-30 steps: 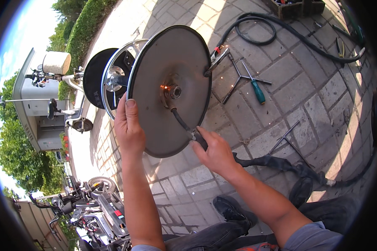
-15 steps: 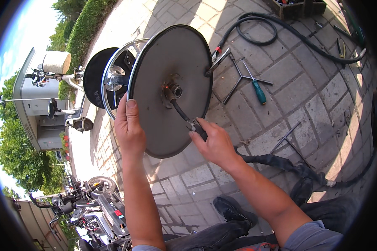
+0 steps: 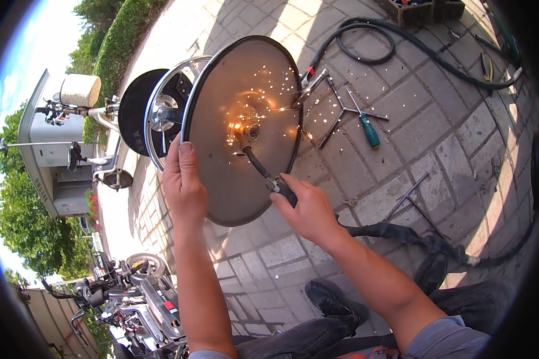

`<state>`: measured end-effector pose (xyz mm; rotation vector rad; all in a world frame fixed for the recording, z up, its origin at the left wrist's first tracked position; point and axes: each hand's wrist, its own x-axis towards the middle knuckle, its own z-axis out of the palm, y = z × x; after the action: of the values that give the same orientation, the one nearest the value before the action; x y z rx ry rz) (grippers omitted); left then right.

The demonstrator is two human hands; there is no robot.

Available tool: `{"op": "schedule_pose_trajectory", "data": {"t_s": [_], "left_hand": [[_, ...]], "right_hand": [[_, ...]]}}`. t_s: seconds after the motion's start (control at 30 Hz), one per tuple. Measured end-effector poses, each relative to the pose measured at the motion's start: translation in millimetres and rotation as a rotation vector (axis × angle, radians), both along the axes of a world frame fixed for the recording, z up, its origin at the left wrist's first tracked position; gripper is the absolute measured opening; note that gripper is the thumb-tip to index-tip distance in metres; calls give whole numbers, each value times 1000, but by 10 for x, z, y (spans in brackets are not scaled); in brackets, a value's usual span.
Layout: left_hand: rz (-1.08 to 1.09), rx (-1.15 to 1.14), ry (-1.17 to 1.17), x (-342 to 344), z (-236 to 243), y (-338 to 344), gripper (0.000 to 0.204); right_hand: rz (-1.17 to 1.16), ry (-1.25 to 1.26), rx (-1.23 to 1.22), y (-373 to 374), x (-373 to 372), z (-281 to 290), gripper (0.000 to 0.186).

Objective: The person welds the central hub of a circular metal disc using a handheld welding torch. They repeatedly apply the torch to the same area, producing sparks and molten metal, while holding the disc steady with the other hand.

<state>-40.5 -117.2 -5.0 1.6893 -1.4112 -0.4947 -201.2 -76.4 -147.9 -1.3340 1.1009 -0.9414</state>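
My left hand grips the near left rim of a large round grey metal disc, thumb on the face side. A raised round hub sits at its middle. In my right hand is a welding torch, its bent neck pointing at the hub. Bright orange sparks burst from the hub's left side and scatter across the disc to the right. A metal clamp is fixed on the disc's right edge. Behind the disc stand a silver ring and a black disc.
Right of the disc lie a three-armed wrench, a green-handled screwdriver and a T-shaped tool on the paving. A black cable loops at the far right; a sleeved cable trails nearer. Motorbikes stand at left.
A small glow at the hub has grown into a shower of sparks, lighting the disc orange. Both hands and the torch have barely moved.
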Motion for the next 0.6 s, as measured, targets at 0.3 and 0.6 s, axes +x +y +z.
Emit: {"op": "schedule_pose_trajectory", "data": {"t_s": [0.3, 0.6], "left_hand": [[0, -2, -11, -27, 9, -2, 41], [-17, -1, -10, -34, 27, -7, 43]], "right_hand": [[-34, 13, -23, 74, 25, -15, 47], [-46, 15, -25, -61, 48, -18, 46]]}}
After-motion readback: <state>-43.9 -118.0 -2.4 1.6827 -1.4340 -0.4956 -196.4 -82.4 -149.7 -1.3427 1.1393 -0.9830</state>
